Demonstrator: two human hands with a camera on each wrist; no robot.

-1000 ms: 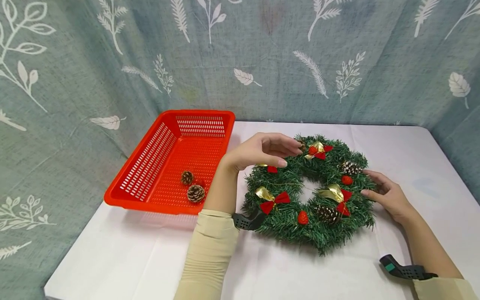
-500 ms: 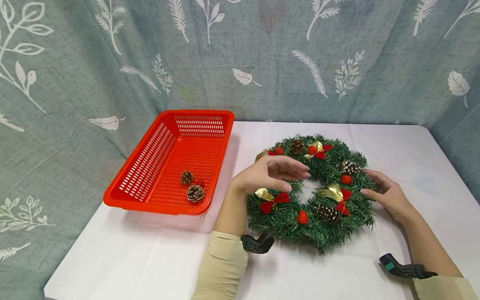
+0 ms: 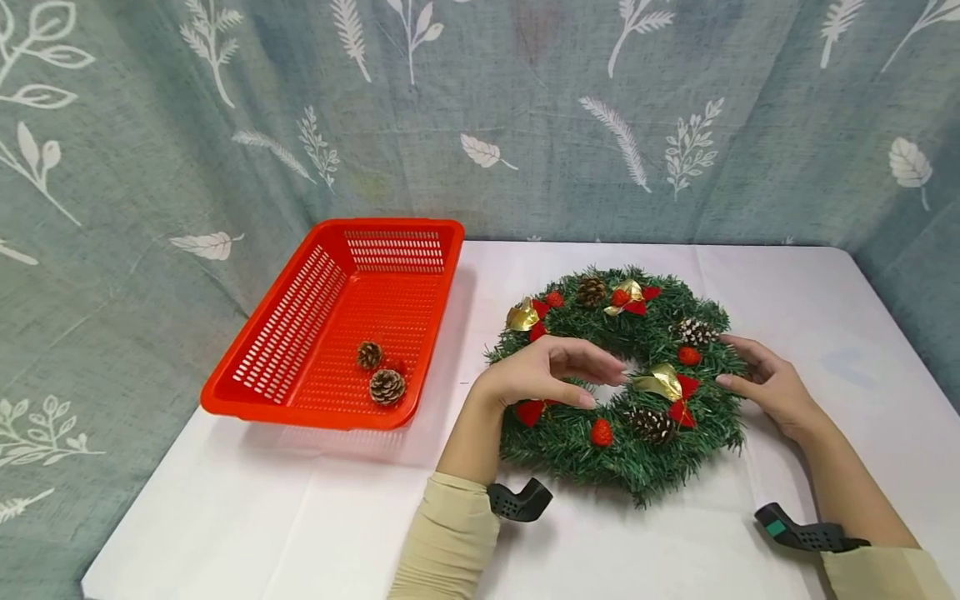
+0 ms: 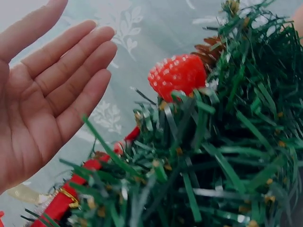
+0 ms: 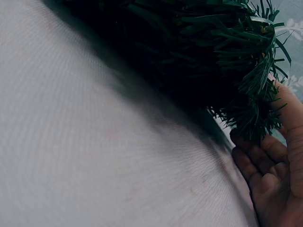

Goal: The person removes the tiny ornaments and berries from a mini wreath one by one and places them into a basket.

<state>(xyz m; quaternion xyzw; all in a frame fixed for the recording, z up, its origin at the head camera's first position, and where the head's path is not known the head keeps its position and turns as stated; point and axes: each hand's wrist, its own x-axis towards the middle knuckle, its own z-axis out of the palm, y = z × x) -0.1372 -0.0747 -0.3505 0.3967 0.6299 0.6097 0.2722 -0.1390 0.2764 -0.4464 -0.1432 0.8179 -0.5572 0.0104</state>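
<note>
A green wreath (image 3: pixel 592 471) lies on the white table, trimmed with pine cones, red berries, red bows and gold leaves. Over its left side hovers my left hand (image 3: pixel 547 371), fingers extended, thumb apart, holding nothing. Beside that hand in the left wrist view, a white-dotted red berry (image 4: pixel 177 75) sits among the sprigs, with a red bow (image 4: pixel 87 168) lower down. At the wreath's right edge, my right hand (image 3: pixel 776 387) grips the greenery. The right wrist view has its thumb on one side and its curled fingers (image 5: pixel 260 158) under the sprigs, partly hidden.
Left of the wreath stands a red plastic basket (image 3: pixel 300 417) with slotted sides. Inside lie a larger pine cone (image 3: pixel 387 387), a smaller pine cone (image 3: pixel 368 355) and something red between them. A leaf-patterned curtain (image 3: pixel 525 125) hangs behind the table (image 3: pixel 247 517).
My left hand has moved from the wreath's upper left toward its centre and nearer to me, uncovering the ornaments at the far left. My right hand stays at the right edge.
</note>
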